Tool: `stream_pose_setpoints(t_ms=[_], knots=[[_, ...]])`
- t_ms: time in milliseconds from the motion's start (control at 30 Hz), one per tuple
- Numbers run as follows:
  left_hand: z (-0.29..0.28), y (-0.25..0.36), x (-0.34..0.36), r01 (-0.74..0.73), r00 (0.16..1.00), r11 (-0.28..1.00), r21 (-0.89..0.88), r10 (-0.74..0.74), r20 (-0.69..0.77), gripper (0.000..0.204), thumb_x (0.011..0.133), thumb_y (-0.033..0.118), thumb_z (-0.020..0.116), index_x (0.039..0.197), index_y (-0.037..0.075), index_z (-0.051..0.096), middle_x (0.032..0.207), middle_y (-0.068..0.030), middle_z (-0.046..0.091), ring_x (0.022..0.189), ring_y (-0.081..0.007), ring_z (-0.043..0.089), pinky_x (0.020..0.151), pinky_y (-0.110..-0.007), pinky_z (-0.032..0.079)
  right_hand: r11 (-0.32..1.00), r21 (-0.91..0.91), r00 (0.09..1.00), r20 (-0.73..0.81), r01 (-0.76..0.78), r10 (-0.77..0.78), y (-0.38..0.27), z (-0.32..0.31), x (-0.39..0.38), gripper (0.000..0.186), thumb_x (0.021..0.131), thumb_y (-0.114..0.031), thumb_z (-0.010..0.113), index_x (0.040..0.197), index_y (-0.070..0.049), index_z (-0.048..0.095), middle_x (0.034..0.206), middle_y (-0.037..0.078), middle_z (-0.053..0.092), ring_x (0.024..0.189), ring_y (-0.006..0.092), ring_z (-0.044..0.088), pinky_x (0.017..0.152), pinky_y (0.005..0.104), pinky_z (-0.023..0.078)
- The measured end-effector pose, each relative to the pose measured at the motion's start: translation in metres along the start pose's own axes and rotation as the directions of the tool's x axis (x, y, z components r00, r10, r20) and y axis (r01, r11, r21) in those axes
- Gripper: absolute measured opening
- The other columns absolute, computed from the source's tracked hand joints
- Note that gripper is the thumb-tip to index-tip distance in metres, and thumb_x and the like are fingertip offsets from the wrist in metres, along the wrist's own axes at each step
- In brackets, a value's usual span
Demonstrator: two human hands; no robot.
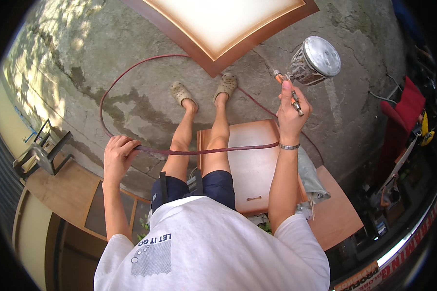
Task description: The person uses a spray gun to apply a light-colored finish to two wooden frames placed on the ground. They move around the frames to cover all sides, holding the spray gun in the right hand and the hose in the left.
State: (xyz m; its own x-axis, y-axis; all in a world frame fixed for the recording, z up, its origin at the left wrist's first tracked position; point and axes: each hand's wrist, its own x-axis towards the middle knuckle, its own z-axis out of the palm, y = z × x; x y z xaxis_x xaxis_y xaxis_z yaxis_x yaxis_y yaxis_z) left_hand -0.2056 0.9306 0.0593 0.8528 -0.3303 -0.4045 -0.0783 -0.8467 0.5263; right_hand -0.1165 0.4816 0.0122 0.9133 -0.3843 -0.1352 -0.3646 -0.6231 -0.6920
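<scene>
Your right hand (290, 116) grips a silver, paint-speckled spray gun (313, 60); your left hand (117, 154) closes on its dark red hose (209, 151). Between the grips lies a reddish-brown wooden panel (251, 165); beyond, a cream, brown-framed panel (218, 24).

We see a long curved banner (415, 237) at the lower right edge. It is white with big red letters. Just below it, near the bottom edge, we see a flat tan cardboard piece (361, 280) with dark print (it may be a box, we cannot tell). We also see a grey square print (153, 257) with white dots on the white shirt.
</scene>
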Motion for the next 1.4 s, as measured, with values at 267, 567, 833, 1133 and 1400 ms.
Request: stream_pose_setpoints(t_ms=[267,567,833,1133,1400], knots=[[0.001,0.002,0.0,0.034,0.999,0.999,-0.002,-0.034,-0.023,0.031,0.069,0.01,0.085,0.099,0.008,0.077,0.088,-0.0043,0.067,0.083,-0.0273,0.061,0.078,-0.041,0.049,0.999,0.022,0.99,-0.129,-0.05,0.052,0.007,-0.001,0.016,0.049,0.107,-0.043,0.065,0.105,0.004,0.079,0.065,0.007,0.067,0.044,0.0102,0.055,0.043,0.0288,0.039],[-0.005,-0.003,0.004,0.016,0.999,1.0,-0.005,-0.016,0.036,0.031,0.068,0.008,0.085,0.098,0.007,0.077,0.088,-0.0048,0.068,0.085,-0.0284,0.061,0.08,-0.041,0.049,0.991,0.135,0.976,0.215,-0.008,-0.022,-0.01,0.007,-0.066,0.028,0.101,-0.024,0.074,0.101,0.004,0.078,0.077,0.014,0.072,0.064,0.0213,0.066,0.059,0.0341,0.048],[-0.003,0.017,0.019,0.026,1.0,1.0,-0.013,-0.026,0.011,0.031,0.068,0.006,0.085,0.098,0.007,0.077,0.09,-0.0053,0.068,0.085,-0.0285,0.062,0.079,-0.04,0.048,0.997,0.055,0.993,0.1,0.049,-0.055,-0.008,0.001,0.013,0.028,0.102,-0.026,0.073,0.105,0.0,0.081,0.069,0.012,0.069,0.057,0.019,0.061,0.056,0.0337,0.047],[0.009,0.048,0.043,0.041,0.998,0.998,-0.047,-0.043,-0.052,0.027,0.072,0.012,0.086,0.097,0.008,0.076,0.086,-0.004,0.068,0.079,-0.0261,0.062,0.074,-0.039,0.047,0.997,0.075,0.986,-0.162,-0.029,0.041,0.036,-0.035,0.163,0.051,0.102,-0.051,0.068,0.108,-0.002,0.082,0.065,0.004,0.068,0.041,0.0092,0.055,0.037,0.0261,0.041],[0.017,0.063,0.06,0.07,0.993,0.996,-0.057,-0.075,-0.091,0.024,0.076,0.015,0.087,0.096,0.008,0.077,0.084,-0.0046,0.067,0.077,-0.0262,0.062,0.072,-0.039,0.047,0.997,0.072,0.92,-0.392,0.026,0.004,0.051,-0.054,0.208,0.053,0.103,-0.052,0.066,0.104,-0.001,0.082,0.069,0.008,0.072,0.04,0.012,0.058,0.035,0.0271,0.047]])
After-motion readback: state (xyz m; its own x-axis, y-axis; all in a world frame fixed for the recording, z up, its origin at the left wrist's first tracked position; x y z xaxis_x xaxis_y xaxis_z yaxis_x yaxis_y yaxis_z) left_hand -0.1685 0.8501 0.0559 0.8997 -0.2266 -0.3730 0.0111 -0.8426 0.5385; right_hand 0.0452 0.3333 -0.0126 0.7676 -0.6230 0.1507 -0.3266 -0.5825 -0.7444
